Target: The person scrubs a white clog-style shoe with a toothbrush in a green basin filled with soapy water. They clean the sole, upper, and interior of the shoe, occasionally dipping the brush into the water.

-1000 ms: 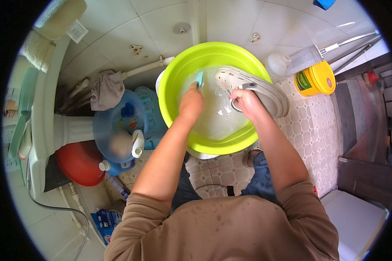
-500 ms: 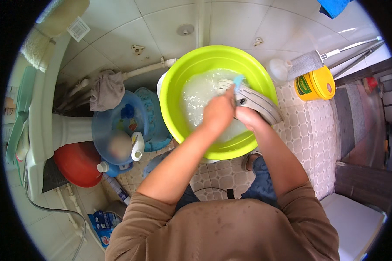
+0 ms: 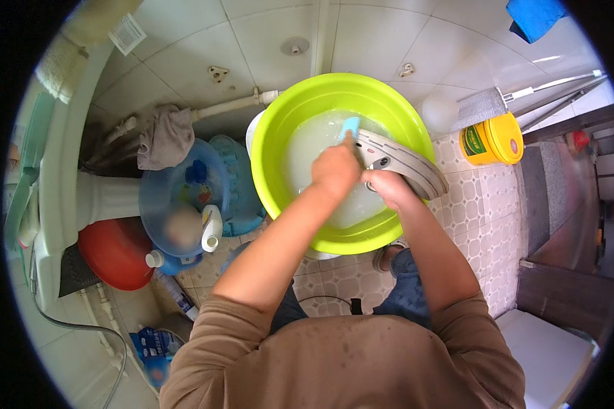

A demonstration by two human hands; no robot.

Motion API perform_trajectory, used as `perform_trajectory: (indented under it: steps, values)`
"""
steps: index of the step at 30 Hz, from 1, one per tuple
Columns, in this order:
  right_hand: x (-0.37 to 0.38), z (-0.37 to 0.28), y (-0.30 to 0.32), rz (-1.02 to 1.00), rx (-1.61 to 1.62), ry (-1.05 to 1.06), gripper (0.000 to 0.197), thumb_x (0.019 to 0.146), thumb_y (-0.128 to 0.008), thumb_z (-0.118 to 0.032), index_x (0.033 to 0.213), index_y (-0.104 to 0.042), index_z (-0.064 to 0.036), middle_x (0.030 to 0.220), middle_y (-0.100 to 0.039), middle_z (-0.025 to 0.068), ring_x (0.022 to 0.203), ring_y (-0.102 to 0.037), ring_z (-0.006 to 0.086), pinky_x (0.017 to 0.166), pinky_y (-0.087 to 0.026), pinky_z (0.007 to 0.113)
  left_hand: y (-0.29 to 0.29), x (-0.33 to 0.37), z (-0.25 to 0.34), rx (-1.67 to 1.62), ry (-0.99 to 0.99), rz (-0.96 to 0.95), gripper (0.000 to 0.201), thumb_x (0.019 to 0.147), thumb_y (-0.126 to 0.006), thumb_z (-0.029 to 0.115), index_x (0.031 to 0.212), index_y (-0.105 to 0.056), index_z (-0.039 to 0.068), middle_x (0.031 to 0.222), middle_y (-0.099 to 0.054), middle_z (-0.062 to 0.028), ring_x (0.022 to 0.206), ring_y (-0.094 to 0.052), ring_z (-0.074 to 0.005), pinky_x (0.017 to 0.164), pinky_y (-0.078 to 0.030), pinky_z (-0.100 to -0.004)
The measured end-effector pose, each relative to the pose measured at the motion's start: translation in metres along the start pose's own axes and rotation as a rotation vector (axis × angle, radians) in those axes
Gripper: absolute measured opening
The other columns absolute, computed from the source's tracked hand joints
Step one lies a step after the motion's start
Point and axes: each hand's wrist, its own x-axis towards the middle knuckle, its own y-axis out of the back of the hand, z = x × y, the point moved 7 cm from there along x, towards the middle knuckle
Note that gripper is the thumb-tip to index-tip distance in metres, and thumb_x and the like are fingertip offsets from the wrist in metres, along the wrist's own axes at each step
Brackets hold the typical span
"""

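A large lime-green basin (image 3: pixel 278 198) holds cloudy, sudsy water (image 3: pixel 307 143). Over its right side lies a pale grey clog (image 3: pixel 416 158) with dark stripes along the sole, its far end reaching past the basin's rim. My right hand (image 3: pixel 391 189) grips the clog near its round strap button, with the fingers partly hidden by the shoe. In my left hand (image 3: pixel 335 168) is a light blue brush (image 3: pixel 350 125), held against the clog's toe end. The brush's bristles are hidden from view.
Left of the basin sit a translucent blue tub (image 3: pixel 158 204) with a white bottle (image 3: pixel 212 228) at its edge, a red basin (image 3: pixel 116 255) and a pedestal sink (image 3: pixel 55 238). A grey cloth (image 3: pixel 165 138) hangs over pipes. At right stands a yellow bucket (image 3: pixel 494 140).
My left hand and the brush have shifted left and slightly toward me. The clog has turned a little, showing more of its side, and my right hand stays on it.
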Motion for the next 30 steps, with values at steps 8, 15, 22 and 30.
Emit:
perform_trajectory:
  steps: [8, 15, 22, 30]
  values:
    - [-0.016, -0.026, -0.003, 0.026, 0.068, 0.108, 0.042, 0.069, -0.059, -0.002, 0.111, -0.054, -0.0016, 0.105, -0.056, 0.0077, 0.093, -0.051, 0.0194, 0.079, -0.041, 0.030, -0.019, 0.027, -0.038, 0.014, 0.064, -0.107, 0.054, 0.083, -0.042, 0.013, 0.135, -0.035, 0.004, 0.097, -0.062, -0.0237, 0.088, -0.062, -0.0363, 0.079, -0.049, -0.0443]
    - [-0.006, -0.019, 0.004, -0.021, 0.259, 0.097, 0.021, 0.069, -0.059, -0.012, 0.086, -0.056, 0.0010, 0.084, -0.052, 0.0065, 0.079, -0.046, 0.0163, 0.070, -0.039, 0.030, -0.005, -0.024, 0.022, -0.026, -0.035, -0.076, 0.053, 0.083, -0.042, 0.012, 0.135, -0.035, 0.003, 0.097, -0.063, -0.0219, 0.088, -0.062, -0.0353, 0.078, -0.048, -0.0440]
    - [-0.012, -0.024, 0.009, 0.055, 0.298, 0.092, 0.027, 0.068, -0.058, -0.007, 0.094, -0.055, -0.0007, 0.085, -0.052, 0.0032, 0.074, -0.046, 0.0126, 0.065, -0.038, 0.027, -0.014, -0.015, 0.000, -0.087, 0.004, -0.015, 0.054, 0.082, -0.045, 0.015, 0.134, -0.038, 0.007, 0.089, -0.063, -0.0249, 0.083, -0.062, -0.0384, 0.077, -0.048, -0.0466]
    - [-0.016, -0.042, 0.006, 0.083, 0.436, 0.221, 0.022, 0.072, -0.052, -0.003, 0.093, -0.055, 0.0019, 0.080, -0.058, 0.0060, 0.072, -0.055, 0.0151, 0.063, -0.043, 0.028, -0.017, 0.002, -0.009, -0.143, -0.052, 0.066, 0.053, 0.081, -0.045, 0.015, 0.134, -0.039, 0.007, 0.087, -0.063, -0.0260, 0.080, -0.062, -0.0393, 0.073, -0.048, -0.0483]
